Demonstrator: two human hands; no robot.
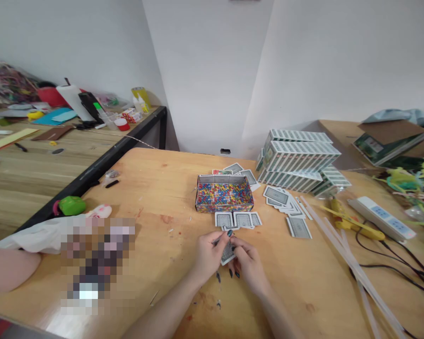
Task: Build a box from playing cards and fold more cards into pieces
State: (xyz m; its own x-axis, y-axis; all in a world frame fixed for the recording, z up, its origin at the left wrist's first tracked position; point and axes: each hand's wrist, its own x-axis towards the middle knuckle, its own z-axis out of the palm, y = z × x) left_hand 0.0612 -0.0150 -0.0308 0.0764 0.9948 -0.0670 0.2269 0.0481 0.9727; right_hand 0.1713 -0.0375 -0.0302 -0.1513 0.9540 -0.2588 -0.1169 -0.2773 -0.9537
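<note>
Between my two hands is a grey-patterned playing card [227,254], held above the wooden table close to its front. My left hand [211,252] pinches the card's upper left side, and my right hand [245,256] grips its right side with the fingers curled. Whether it is one card or a few together I cannot tell. Just beyond my hands, several playing cards [243,220] lie face down along the near side of an open box [224,207] with a colourful speckled pattern. More cards [235,168] lie behind the box, and a loose spread [277,196] lies to its right.
Stacked card boxes [302,155] stand at the back right. Nearer lie clear glue sticks [353,263], a yellow glue gun [356,226] with black cables, and a white power strip [383,217]. On the left are a green object [71,205], white cloth [38,235] and a cluttered second table [92,155].
</note>
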